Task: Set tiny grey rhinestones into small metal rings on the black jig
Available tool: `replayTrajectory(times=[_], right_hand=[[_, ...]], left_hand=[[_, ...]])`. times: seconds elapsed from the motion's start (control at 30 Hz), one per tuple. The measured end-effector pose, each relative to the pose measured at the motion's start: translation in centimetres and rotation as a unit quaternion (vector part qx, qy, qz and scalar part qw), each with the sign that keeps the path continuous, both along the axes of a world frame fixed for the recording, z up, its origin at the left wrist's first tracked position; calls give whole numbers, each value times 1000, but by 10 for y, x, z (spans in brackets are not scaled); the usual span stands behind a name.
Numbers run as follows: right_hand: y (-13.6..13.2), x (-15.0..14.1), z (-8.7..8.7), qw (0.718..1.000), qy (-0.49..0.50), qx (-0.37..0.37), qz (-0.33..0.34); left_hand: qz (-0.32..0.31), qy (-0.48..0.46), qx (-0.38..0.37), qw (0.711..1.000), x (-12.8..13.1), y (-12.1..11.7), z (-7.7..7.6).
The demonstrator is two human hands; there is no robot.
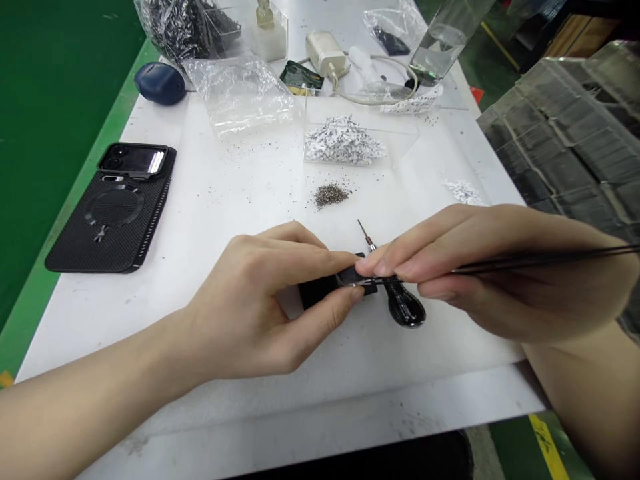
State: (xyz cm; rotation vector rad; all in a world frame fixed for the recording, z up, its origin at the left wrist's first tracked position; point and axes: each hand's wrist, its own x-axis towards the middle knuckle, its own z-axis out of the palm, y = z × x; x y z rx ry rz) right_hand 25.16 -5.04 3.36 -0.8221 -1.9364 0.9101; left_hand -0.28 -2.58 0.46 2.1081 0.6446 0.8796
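My left hand (pixel 270 293) comes in from the left, its thumb and forefinger closed around a small dark piece with a metallic glint (pixel 369 281). That piece seems joined to the thin black rods (pixel 530 261) pinched in my right hand (pixel 500 267). The rods run back under the right palm and out past the right edge. Beneath the fingertips lies a black block (pixel 317 291), partly covered by the left hand. A small screwdriver (pixel 406 308) with a bulb-shaped black handle rests beside the block, its blade pointing away; the right fingers hide its middle.
Beyond my hands are a pile of tiny screws (pixel 331 195) and a clear tray (pixel 313 153) of small white pieces (pixel 345 140). A black phone (pixel 113 210) lies left. Plastic bags (pixel 245 97), a charger (pixel 325 52) and a bottle (pixel 445 43) stand behind. Clear bins (pixel 570 120) flank the right.
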Motion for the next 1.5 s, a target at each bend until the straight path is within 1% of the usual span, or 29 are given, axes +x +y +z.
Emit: replayTrajectory(times=[0.07,0.2,0.33,0.47,0.57,0.8,0.9,1.03,1.17,1.27,1.33,1.47,1.5], right_hand=[[-1,-1,0,1000,2,3,-3],[-2,-2,-1,1000,7,-16,-13],[-2,-2,-3,1000,14,7,-9],[-2,-2,-2,999,12,-26,-16],[-3,-3,-1,999,21,-28,-17],[-6,-2,-6,998,39,-36,-21],[-6,0,-8,998,34,-49,-26],[-4,1,-10,999,41,-14,-2],[-5,4,-12,998,40,-55,-6],[-5,6,-12,997,49,-66,12],[-3,7,-12,996,44,-70,16],[3,6,-13,998,35,-43,28],[5,5,-14,998,32,-45,20]], left_hand=[[-2,4,0,1000,0,0,0],[-4,4,-1,1000,0,0,1],[-4,5,1,1000,-1,0,1],[-5,0,2,1000,-1,0,-3],[0,-10,4,1000,0,0,-5],[-5,4,1,1000,-1,0,0],[-5,5,-2,1000,-1,-1,-1],[1,-22,8,1000,1,-2,-7],[5,-24,9,1000,1,-2,-11],[5,-19,8,1000,1,-1,-10],[3,-18,8,1000,1,0,-10],[3,-19,9,1000,0,-1,-10],[3,-19,9,1000,-1,-1,-10]])
